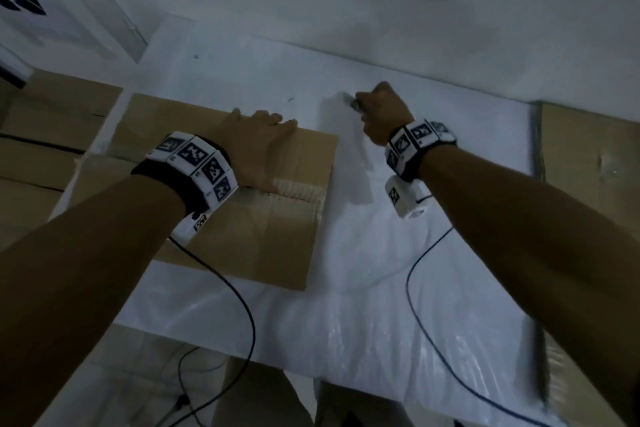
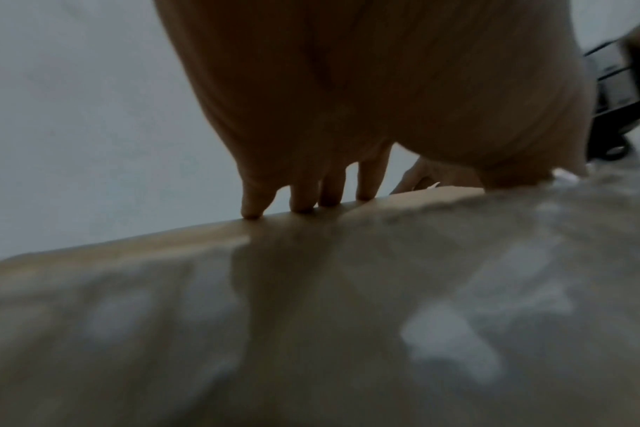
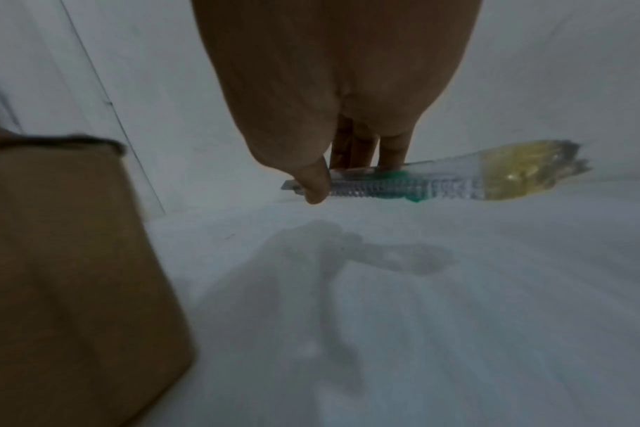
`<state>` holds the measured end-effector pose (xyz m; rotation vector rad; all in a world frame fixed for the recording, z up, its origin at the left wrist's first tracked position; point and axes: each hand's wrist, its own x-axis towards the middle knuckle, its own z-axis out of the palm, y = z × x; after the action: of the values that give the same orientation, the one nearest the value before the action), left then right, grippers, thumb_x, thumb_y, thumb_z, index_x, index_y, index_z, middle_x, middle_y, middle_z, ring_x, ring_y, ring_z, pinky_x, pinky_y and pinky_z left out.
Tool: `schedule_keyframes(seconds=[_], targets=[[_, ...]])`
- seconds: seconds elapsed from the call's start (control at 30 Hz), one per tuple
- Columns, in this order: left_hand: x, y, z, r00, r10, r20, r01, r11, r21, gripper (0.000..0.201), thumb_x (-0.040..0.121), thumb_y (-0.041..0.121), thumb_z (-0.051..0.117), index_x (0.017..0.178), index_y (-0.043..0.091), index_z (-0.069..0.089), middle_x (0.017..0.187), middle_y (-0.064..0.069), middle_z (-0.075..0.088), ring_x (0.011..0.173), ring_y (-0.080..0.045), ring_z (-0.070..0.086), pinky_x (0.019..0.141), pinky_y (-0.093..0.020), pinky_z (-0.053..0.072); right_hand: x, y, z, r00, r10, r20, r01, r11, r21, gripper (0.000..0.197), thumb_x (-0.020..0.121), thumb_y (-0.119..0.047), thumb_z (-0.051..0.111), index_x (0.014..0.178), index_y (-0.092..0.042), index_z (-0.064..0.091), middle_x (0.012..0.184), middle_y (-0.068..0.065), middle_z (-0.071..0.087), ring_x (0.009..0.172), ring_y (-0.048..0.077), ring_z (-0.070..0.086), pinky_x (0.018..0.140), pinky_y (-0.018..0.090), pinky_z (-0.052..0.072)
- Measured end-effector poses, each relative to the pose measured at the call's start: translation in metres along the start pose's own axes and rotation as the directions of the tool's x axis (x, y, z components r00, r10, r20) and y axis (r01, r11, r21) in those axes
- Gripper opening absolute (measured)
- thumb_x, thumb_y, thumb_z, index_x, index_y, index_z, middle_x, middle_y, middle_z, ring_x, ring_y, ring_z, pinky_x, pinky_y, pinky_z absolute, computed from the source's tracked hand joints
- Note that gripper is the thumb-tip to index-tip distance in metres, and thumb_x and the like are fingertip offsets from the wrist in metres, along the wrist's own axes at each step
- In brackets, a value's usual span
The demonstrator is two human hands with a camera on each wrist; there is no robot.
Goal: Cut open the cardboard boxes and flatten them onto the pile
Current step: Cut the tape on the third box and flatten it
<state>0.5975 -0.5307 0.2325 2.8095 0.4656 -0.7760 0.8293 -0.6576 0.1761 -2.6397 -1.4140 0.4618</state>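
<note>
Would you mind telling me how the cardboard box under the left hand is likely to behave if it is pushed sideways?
The cardboard box probably slides easily, since it sits on a smooth white plastic sheet. It looks light, and the left hand lies flat on it. Its sides seem stiff, not floppy.

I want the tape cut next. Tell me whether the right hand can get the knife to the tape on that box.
Probably yes. The right hand holds the knife above bare white sheet beside the box, and nothing lies between. The left hand covers part of the tape.
</note>
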Motion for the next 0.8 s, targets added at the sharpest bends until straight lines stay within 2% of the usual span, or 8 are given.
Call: schedule_keyframes(seconds=[0.1, 0.27, 0.43, 0.57, 0.63, 0.7, 0.77, 0.8], targets=[[0.001, 0.005, -0.006, 1.0, -0.011, 0.001, 0.011, 1.0, -0.014, 0.117, 0.072, 0.053, 0.078, 0.155, 0.022, 0.001, 0.162, -0.006, 0.005, 0.149, -0.023, 0.004, 0.119, -0.05, 0.001, 0.042, 0.002, 0.002, 0.999, -0.027, 0.025, 0.029, 0.996, -0.081, 0.027, 0.093, -0.006, 0.052, 0.118, -0.003, 0.058, 0.125, 0.026, 0.045, 0.107, 0.039, 0.053, 0.079, 0.035, 0.043], [0.005, -0.001, -0.013, 1.0, 0.005, 0.021, -0.004, 0.999, -0.041, 0.118, 0.071, 0.046, 0.082, 0.155, 0.02, 0.002, 0.162, -0.006, 0.005, 0.149, -0.024, 0.002, 0.119, -0.052, 0.002, 0.086, 0.001, 0.013, 0.998, -0.02, 0.057, 0.022, 0.999, -0.025, 0.041, 0.091, -0.005, 0.056, 0.131, -0.007, 0.053, 0.135, 0.024, 0.038, 0.122, 0.039, 0.043, 0.098, 0.043, 0.043], [0.007, -0.006, -0.006, 0.999, 0.003, 0.048, 0.0, 0.998, -0.064, 0.123, 0.069, 0.048, 0.082, 0.154, 0.023, -0.003, 0.163, -0.003, -0.002, 0.149, -0.022, -0.006, 0.118, -0.05, -0.008, 0.085, 0.006, 0.027, 0.996, 0.008, 0.093, -0.002, 0.998, -0.056, 0.051, 0.087, -0.005, 0.058, 0.137, -0.011, 0.05, 0.138, 0.021, 0.037, 0.127, 0.038, 0.035, 0.099, 0.046, 0.039], [0.007, -0.006, -0.003, 0.998, 0.002, 0.065, 0.0, 1.0, -0.029, 0.127, 0.068, 0.055, 0.08, 0.154, 0.024, -0.008, 0.163, -0.004, -0.003, 0.149, -0.023, -0.006, 0.118, -0.053, -0.007, 0.06, 0.004, 0.024, 1.0, 0.014, -0.022, -0.012, 0.995, 0.098, 0.057, 0.089, -0.015, 0.061, 0.143, -0.01, 0.043, 0.143, 0.021, 0.038, 0.134, 0.035, 0.034, 0.107, 0.047, 0.037], [0.008, -0.005, -0.007, 0.997, 0.005, 0.078, -0.006, 1.0, 0.015, 0.126, 0.069, 0.061, 0.076, 0.154, 0.022, -0.008, 0.162, -0.005, 0.0, 0.149, -0.025, 0.0, 0.118, -0.054, -0.003, 0.041, -0.01, 0.01, 0.986, 0.064, -0.152, -0.012, 0.947, 0.322, 0.05, 0.091, -0.022, 0.062, 0.137, -0.006, 0.05, 0.135, 0.02, 0.048, 0.125, 0.031, 0.046, 0.104, 0.038, 0.04], [0.008, -0.001, -0.01, 0.995, 0.015, 0.098, -0.019, 0.999, 0.042, 0.127, 0.066, 0.065, 0.075, 0.154, 0.022, -0.005, 0.161, -0.006, 0.006, 0.147, -0.027, 0.009, 0.117, -0.054, 0.004, 0.011, -0.038, -0.011, 0.95, 0.112, -0.291, 0.048, 0.869, 0.493, 0.037, 0.092, -0.025, 0.063, 0.123, -0.005, 0.062, 0.118, 0.015, 0.062, 0.105, 0.023, 0.059, 0.094, 0.028, 0.046], [0.004, 0.001, -0.016, 0.998, 0.013, 0.053, -0.015, 0.999, 0.034, 0.122, 0.062, 0.065, 0.077, 0.154, 0.021, 0.011, 0.156, -0.009, 0.024, 0.138, -0.028, 0.031, 0.113, -0.052, 0.024, -0.033, -0.079, -0.034, 0.917, 0.069, -0.392, 0.182, 0.805, 0.565, 0.024, 0.092, -0.026, 0.063, 0.1, -0.005, 0.07, 0.093, 0.008, 0.07, 0.082, 0.015, 0.062, 0.08, 0.032, 0.052], [0.0, 0.003, -0.022, 0.999, 0.003, 0.034, -0.002, 0.999, -0.038, 0.107, 0.065, 0.057, 0.079, 0.149, 0.018, 0.025, 0.148, -0.01, 0.037, 0.129, -0.028, 0.043, 0.106, -0.048, 0.035, -0.058, -0.101, -0.041, 0.916, 0.01, -0.402, 0.243, 0.782, 0.573, 0.024, 0.092, -0.03, 0.062, 0.088, -0.007, 0.068, 0.081, 0.004, 0.069, 0.072, 0.014, 0.061, 0.072, 0.033, 0.052]])
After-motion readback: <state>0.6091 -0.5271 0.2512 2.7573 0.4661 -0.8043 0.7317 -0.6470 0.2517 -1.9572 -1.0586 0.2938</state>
